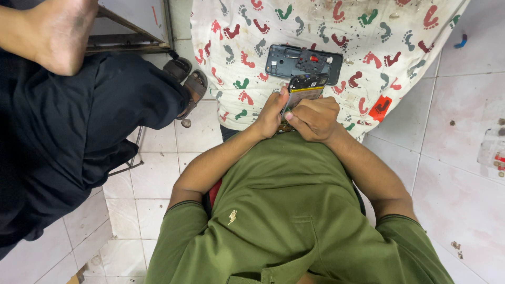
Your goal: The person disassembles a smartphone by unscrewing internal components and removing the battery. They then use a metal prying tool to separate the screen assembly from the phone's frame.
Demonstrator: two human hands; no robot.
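Observation:
I hold an opened phone body upright between both hands, its bare circuit side facing up. My left hand grips its left edge with the thumb up along the side. My right hand is curled against its lower right part, fingers pressed to it. Just beyond, a dark phone back frame with a small black part on it lies flat on a white cloth printed with coloured footprints.
Another person in black trousers sits at the left, a bare foot raised and a sandal on the tiled floor. A red packet lies on the cloth's edge. A metal frame stands at the back left.

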